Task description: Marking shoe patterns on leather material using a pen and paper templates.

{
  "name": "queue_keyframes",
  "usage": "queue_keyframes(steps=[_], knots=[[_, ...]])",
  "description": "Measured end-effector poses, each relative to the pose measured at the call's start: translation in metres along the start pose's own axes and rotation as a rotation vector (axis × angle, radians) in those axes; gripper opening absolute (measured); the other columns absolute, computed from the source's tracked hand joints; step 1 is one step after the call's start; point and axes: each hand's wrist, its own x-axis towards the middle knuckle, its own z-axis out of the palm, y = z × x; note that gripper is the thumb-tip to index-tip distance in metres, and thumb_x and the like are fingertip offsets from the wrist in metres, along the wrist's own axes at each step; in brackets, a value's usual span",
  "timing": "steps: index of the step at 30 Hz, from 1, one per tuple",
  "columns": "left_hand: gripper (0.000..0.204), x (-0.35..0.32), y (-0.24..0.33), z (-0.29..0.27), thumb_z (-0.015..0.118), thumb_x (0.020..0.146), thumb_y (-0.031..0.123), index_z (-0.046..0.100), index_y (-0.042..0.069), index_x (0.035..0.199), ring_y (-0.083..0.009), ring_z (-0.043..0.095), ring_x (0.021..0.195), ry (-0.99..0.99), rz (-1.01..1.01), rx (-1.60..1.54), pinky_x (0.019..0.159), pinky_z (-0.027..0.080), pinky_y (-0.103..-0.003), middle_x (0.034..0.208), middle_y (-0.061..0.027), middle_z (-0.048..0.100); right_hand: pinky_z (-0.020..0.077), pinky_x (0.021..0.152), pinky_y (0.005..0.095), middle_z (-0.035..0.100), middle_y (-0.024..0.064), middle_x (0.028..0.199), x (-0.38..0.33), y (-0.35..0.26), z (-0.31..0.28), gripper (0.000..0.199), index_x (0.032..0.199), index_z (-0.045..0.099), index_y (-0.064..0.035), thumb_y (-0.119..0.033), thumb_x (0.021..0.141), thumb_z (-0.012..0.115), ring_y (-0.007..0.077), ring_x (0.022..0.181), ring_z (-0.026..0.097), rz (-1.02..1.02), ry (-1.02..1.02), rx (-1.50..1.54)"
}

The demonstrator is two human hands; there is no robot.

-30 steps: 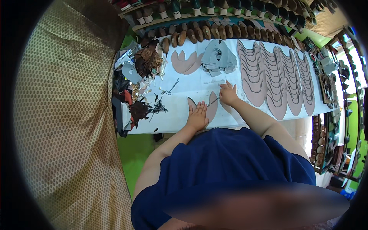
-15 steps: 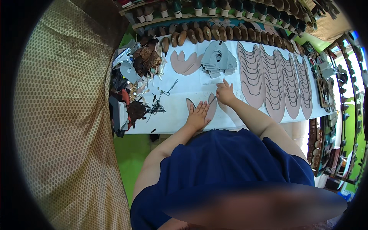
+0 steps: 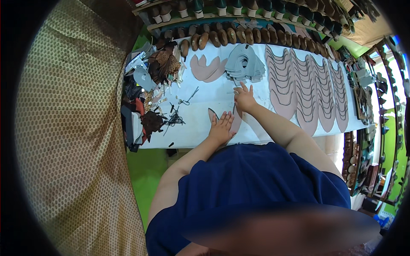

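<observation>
My left hand (image 3: 221, 129) lies flat, fingers spread, on a pinkish shoe-upper piece (image 3: 237, 123) with dark lines along its edges. Much of that piece is covered by the hand. Over the piece's right-hand tip is my right hand (image 3: 245, 100), its fingers apart and pointing away from me; no held thing shows between them. Just beyond the right hand lies a stack of grey cut pieces (image 3: 257, 69), with a small dark object on top. Left of the stack, a few plain pinkish pieces (image 3: 209, 74) overlap one another.
Overlapping pinkish pieces with dark edges (image 3: 284, 102) run in rows on the right of the white table (image 3: 196, 132). Black cords (image 3: 174, 119) and piled scraps (image 3: 151, 121) lie at left. Brown shoe lasts (image 3: 222, 37) line the back. A patterned curtain (image 3: 81, 128) hangs at left.
My right hand has moved a little to the left and away from me, now over the right tip of the piece. My left hand has stayed in place.
</observation>
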Motion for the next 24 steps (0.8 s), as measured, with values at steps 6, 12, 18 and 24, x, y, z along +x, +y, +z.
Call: queue_keyframes(steps=[6, 12, 18, 24], knots=[[0.076, 0.003, -0.002, -0.006, 0.051, 0.089, 0.052, 0.034, 0.011, 0.151, -0.0224, 0.018, 0.150, 0.005, 0.029, 0.002, 0.114, 0.004, -0.064, 0.161, -0.0061, 0.025, 0.0107, 0.108, 0.0772, 0.048, 0.0037, 0.143, 0.004, -0.003, 0.002, 0.015, 0.090, 0.074, -0.0148, -0.020, 0.076, 0.071, 0.0353, 0.149, 0.015, 0.009, 0.003, -0.012], [0.077, 0.012, -0.004, -0.025, 0.054, 0.087, 0.050, 0.035, 0.009, 0.150, -0.0252, 0.015, 0.150, -0.041, 0.039, -0.045, 0.113, 0.003, -0.068, 0.161, -0.0068, 0.024, 0.0118, 0.108, 0.0767, 0.049, 0.0036, 0.143, 0.004, -0.004, 0.001, 0.015, 0.089, 0.074, -0.0148, -0.021, 0.077, 0.070, 0.0348, 0.148, 0.016, 0.027, -0.004, 0.001], [0.080, 0.018, -0.010, -0.032, 0.055, 0.086, 0.056, 0.034, 0.015, 0.151, -0.0311, 0.010, 0.151, -0.033, -0.004, -0.093, 0.112, 0.001, -0.069, 0.162, -0.0099, 0.018, 0.0130, 0.108, 0.0763, 0.050, 0.0033, 0.142, 0.003, 0.000, 0.001, 0.014, 0.088, 0.075, -0.0153, -0.023, 0.078, 0.069, 0.0341, 0.148, 0.016, 0.051, -0.009, 0.014], [0.076, 0.032, -0.012, -0.041, 0.056, 0.085, 0.058, 0.033, 0.031, 0.152, -0.0331, 0.006, 0.151, -0.078, -0.067, -0.081, 0.113, 0.001, -0.068, 0.164, -0.0097, 0.013, 0.0120, 0.109, 0.0757, 0.049, 0.0036, 0.144, 0.002, -0.002, -0.003, 0.014, 0.088, 0.075, -0.0151, -0.023, 0.078, 0.069, 0.0344, 0.149, 0.015, 0.061, -0.018, 0.001]])
